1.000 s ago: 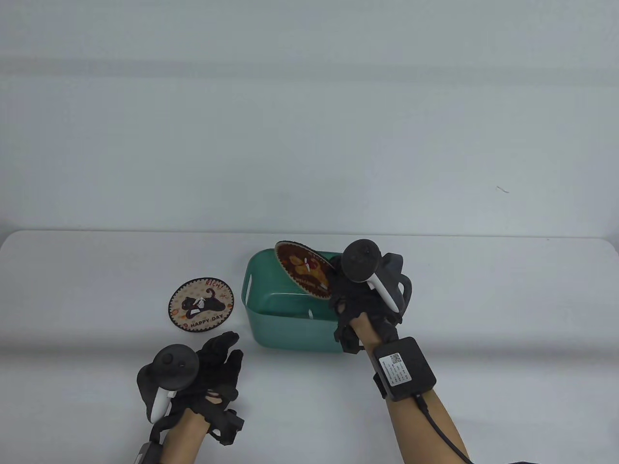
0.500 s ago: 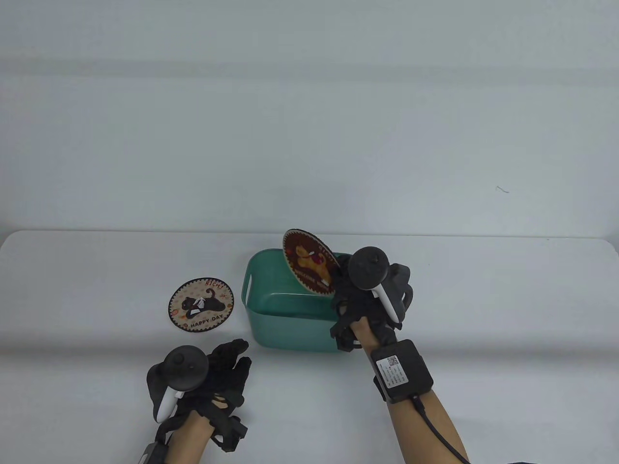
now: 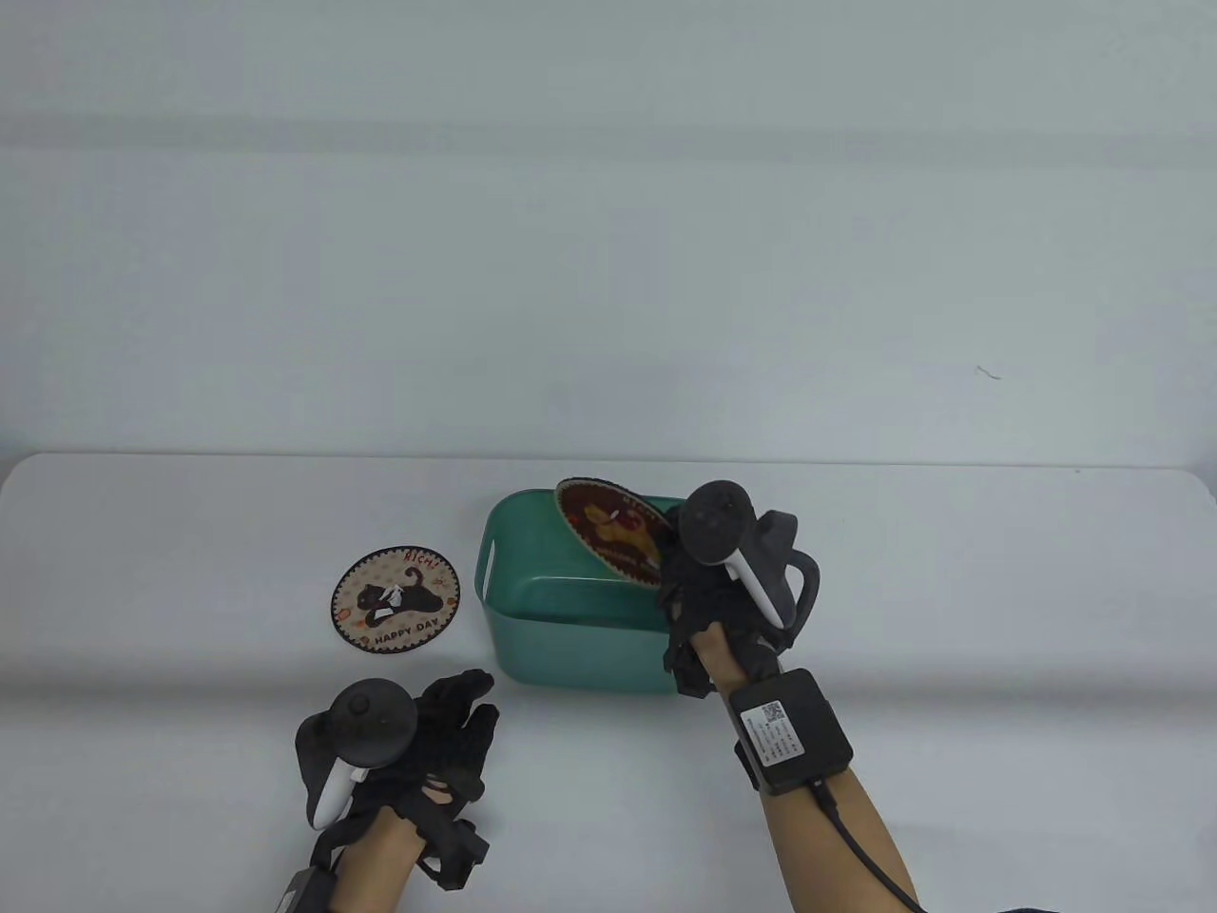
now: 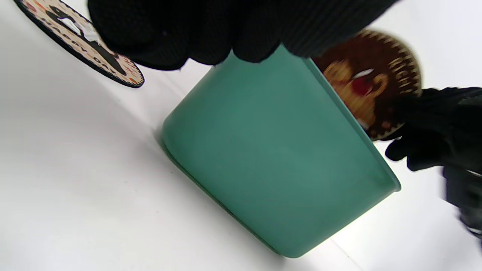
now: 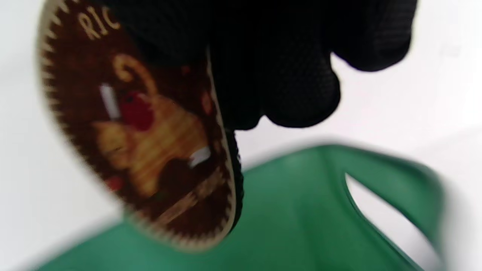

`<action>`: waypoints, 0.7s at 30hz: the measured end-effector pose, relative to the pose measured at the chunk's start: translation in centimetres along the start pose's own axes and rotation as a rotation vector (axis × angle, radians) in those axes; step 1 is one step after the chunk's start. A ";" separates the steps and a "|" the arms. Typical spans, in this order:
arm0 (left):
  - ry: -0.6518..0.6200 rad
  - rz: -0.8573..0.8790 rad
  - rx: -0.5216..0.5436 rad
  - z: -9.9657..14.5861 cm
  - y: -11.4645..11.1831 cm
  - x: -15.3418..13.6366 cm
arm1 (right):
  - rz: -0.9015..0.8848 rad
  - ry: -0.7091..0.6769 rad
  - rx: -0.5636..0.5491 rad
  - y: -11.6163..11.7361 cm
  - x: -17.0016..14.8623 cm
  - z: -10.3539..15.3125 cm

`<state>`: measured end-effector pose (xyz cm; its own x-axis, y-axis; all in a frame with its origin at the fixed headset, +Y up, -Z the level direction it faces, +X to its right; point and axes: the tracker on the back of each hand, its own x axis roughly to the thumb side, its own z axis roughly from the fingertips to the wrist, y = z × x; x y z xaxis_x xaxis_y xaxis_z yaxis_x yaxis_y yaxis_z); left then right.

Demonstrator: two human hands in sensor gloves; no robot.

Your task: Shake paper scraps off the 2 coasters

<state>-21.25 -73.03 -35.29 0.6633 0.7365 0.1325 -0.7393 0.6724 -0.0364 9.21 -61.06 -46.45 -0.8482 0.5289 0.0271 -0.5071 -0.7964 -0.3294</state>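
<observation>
Brown coaster (image 3: 613, 528) tilted over green bin (image 3: 532, 618), printed face leftward, right hand (image 3: 708, 594) fingers pinching its edge, apparently.

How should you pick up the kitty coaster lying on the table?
The cat coaster lies flat, so pinch its rim. The near edge, facing the idle left hand, seems best; tip it gently, since paper scraps sit on top.

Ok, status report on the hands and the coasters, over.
Right hand grips brown coaster, tilted over green bin, scraps still on it. Left hand open, idle. Second coaster flat on table, scraps on. Nothing in the way.
</observation>
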 end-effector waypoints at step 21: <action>-0.023 0.056 -0.003 -0.6 -0.1 0.5 | 0.015 0.058 0.297 1.1 0.9 -1.3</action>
<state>-20.81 -72.72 -35.79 0.6183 0.7709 0.1528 -0.7747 0.6306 -0.0470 8.10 -61.08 -47.97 -0.8502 0.5255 -0.0321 -0.5244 -0.8506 -0.0384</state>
